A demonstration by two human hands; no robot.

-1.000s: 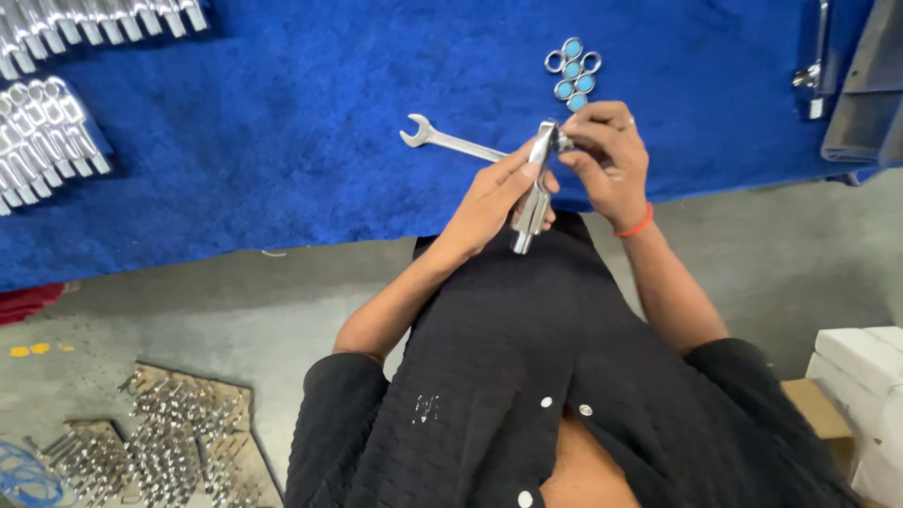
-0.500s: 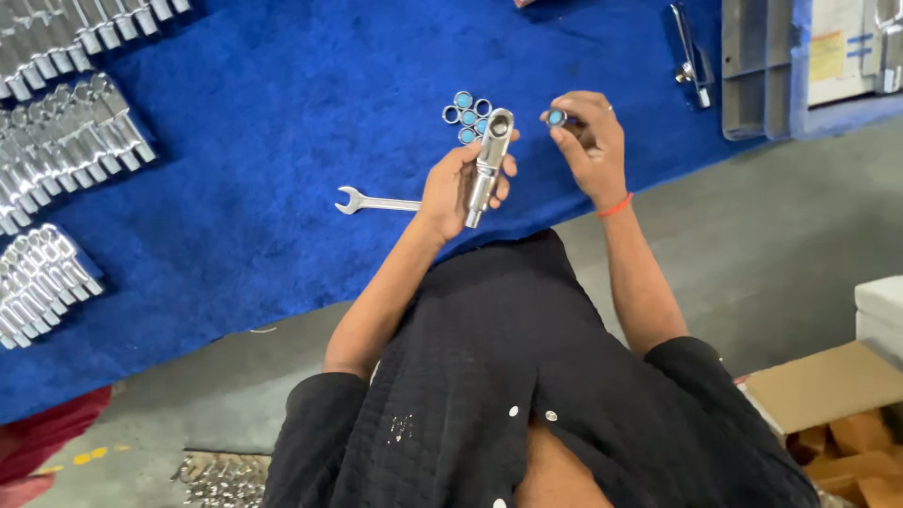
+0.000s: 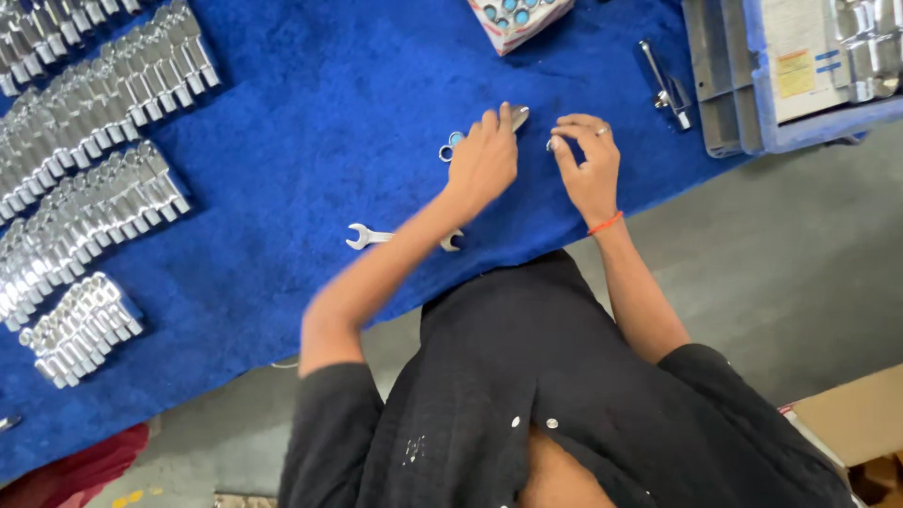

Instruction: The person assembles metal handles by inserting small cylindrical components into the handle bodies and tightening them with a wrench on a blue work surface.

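Nearest the camera is the person's own dark, buttoned shirt, with both bare forearms reaching away over the edge of a blue cloth-covered table (image 3: 310, 113). A little farther on, an open-ended silver spanner (image 3: 376, 235) lies flat on the cloth, its far end passing under the left forearm. Beyond it the left hand (image 3: 482, 162) rests palm down, its fingers closed over a silver metal tool (image 3: 518, 117) — only the tip shows past the fingertips. Just beside that hand lie a few small ring-shaped parts (image 3: 450, 147), silver and blue, touching one another on the cloth. The right hand (image 3: 588, 167), with an orange band at the wrist, sits close to the left, its fingers curled narrow and the fingertips pinching something tiny and silver at the cloth; what it is cannot be told. Farther off to the left, rows of shiny silver sockets (image 3: 103, 122) cover the cloth. At the far edge stand a small box of blue-capped pieces (image 3: 515, 17), a loose metal handle (image 3: 663, 85) and a grey-and-blue tray (image 3: 743, 85).
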